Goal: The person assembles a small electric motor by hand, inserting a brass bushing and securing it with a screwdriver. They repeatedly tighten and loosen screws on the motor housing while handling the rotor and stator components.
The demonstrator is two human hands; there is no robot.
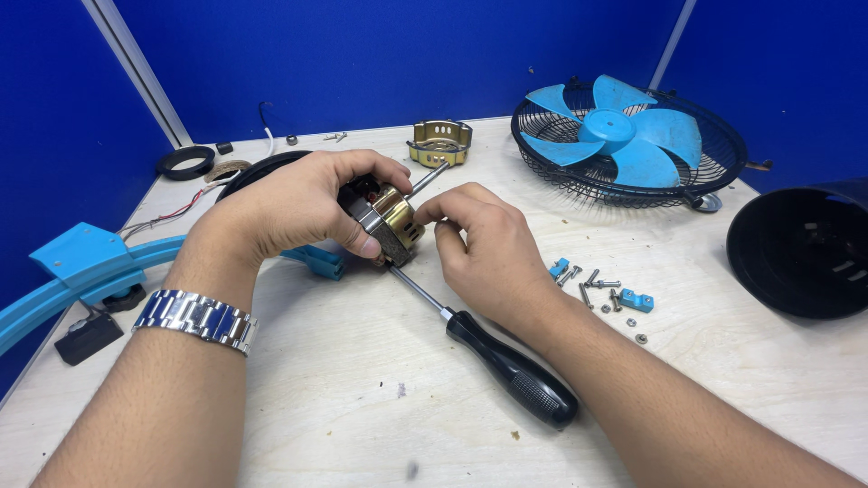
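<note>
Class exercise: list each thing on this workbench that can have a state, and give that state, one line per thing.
fan motor: gripped by left hand, off the table
right hand: fingertips pinching at the motor
screwdriver: lying flat, unheld
blue fan blade: resting in black grille
screws: loose on table
brass bracket: detached

On the far right of the table (362, 416) I see a black fan grille (714, 172) lying flat with a blue fan blade (624, 131) resting in it. A black round housing (800, 248) sits at the right edge. Between them lie loose screws (597, 287) and two small blue clips (636, 300). A brass-coloured bracket (440, 142) sits near the back, a black ring (185, 162) further left, and a blue curved frame (86, 267) at the left edge.
</note>
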